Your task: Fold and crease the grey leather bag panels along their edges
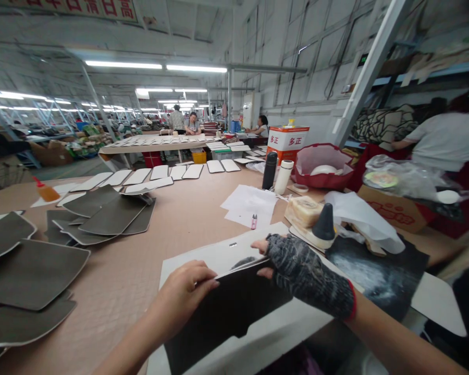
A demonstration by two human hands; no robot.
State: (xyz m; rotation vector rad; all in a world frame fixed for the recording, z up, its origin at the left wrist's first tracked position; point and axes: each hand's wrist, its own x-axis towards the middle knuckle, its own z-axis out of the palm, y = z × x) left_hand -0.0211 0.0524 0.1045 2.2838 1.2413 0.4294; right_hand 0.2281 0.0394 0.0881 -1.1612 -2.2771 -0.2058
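Observation:
My bare left hand (185,289) pinches the upper edge of a dark panel with a pale rim (226,312). On the same edge, farther right, my right hand (293,260) grips with thumb and fingers; it wears a grey fingerless knit glove with a red cuff. The panel is tilted up, its dark face toward me, over a white board (203,255) on the table. Part of a dark patch shows just behind the panel's edge. A small pink-labelled bottle (254,222) stands beyond the board, near white paper sheets (246,203).
Stacked dark panels (31,271) lie at left, with another pile (109,213) behind. An orange squeeze bottle (47,191), black flask (270,171), white flask (283,177), dark cone (324,224) and red-and-white can (287,141) stand around the table. Other people work farther off.

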